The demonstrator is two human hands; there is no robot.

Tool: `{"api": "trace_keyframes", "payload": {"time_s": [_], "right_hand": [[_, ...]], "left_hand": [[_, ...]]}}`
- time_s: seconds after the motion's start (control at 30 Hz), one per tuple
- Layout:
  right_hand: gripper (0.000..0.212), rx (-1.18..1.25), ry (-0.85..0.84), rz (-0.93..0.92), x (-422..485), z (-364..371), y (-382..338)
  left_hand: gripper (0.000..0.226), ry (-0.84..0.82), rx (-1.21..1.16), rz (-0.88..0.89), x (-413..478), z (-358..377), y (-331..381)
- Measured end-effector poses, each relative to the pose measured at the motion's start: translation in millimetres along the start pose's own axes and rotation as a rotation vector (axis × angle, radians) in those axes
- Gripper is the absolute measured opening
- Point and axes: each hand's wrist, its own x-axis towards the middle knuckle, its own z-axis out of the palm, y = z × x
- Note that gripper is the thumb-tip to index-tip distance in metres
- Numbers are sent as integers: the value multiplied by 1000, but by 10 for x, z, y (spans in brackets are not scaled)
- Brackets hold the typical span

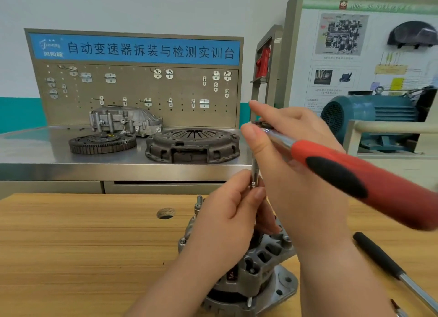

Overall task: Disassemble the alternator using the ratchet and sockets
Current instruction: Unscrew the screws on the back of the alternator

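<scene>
the alternator (260, 264) stands on end on the wooden desk (83, 245), low and centre in your view, directly under both hands. its finned grey housing and mounting flange show to the right of your left wrist.

a thin extension bar (254, 174) rises straight up from above the alternator. your left hand (227, 224) sits right over the top of the alternator, thumb and fingertips pinching the bar partway up. the bar's lower end is hidden behind that hand, so you cannot tell whether it reaches a bolt.

your right hand (303, 174) is higher, at the bar's top end, with thumb and forefinger pinching the head of the ratchet (343, 172). the other fingers curl beside the shank. the red and black handle slants down to the right, free of any grip and blurred.

a second tool (381, 257) with a black handle and a bright shaft lies on the desk just right of your right forearm. a round hole (166, 213) is cut in the desk to the left of the alternator.

behind, a steel desk (35, 148) carries a clutch cover (193, 145), a toothed flywheel (103, 144) and a cast housing (125, 121), in front of a pegboard (142, 89) of hooks. a blue motor (369, 115) sits far right.
</scene>
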Motion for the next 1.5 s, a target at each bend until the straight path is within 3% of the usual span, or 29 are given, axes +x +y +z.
{"api": "trace_keyframes", "payload": {"time_s": [0.03,0.1,0.17,0.23,0.33,0.47,0.53,0.63,0.67,0.77,0.87,0.93,1.03,1.13,1.2,1.3,1.37,1.43,1.5], "right_hand": [[36,49,-47,51,15,-10,-9],[25,113,92,-67,-69,54,17],[19,415,193,-26,-162,125,84],[24,751,111,82,-186,167,155],[36,925,-23,198,-144,128,131],[19,860,33,85,-151,120,199],[15,529,166,-156,-161,58,233],[27,152,165,-411,-174,14,252],[28,187,152,-399,-178,32,268],[26,599,56,-132,-177,135,258],[52,840,-12,91,-175,163,276],[55,832,7,99,-176,153,283],[42,586,71,-115,-141,63,326],[37,331,-35,-246,-104,-2,329],[36,437,-20,-221,-115,23,323],[46,749,-82,-4,-162,102,285],[55,803,-121,116,-179,137,266],[54,774,-99,118,-185,154,269],[45,690,-38,-4,-170,111,285]], "left_hand": [[23,0,-11,-1,-5,2,-3],[23,-3,-53,-24,-12,-6,-16],[25,-31,-85,-51,-23,-14,-11],[26,-51,-73,-44,-32,-18,1],[22,-47,-58,-16,-27,-21,26],[17,-51,-127,-34,-8,5,31],[14,-39,-118,-59,-2,16,5],[17,-27,-93,-71,2,28,-24],[18,-26,-91,-68,-3,32,-21],[24,-9,-119,-54,-21,28,2],[24,-17,-119,-46,-19,9,11],[20,-34,-82,-26,-13,10,2],[23,9,-46,-21,-21,25,-19],[19,40,-32,-17,-27,34,-46],[18,47,-35,-20,-28,33,-51],[19,34,-59,-26,-37,35,-24],[19,30,-25,-3,-38,27,-15],[18,27,13,24,-33,18,-20],[19,23,-4,11,-23,23,-18]]}}
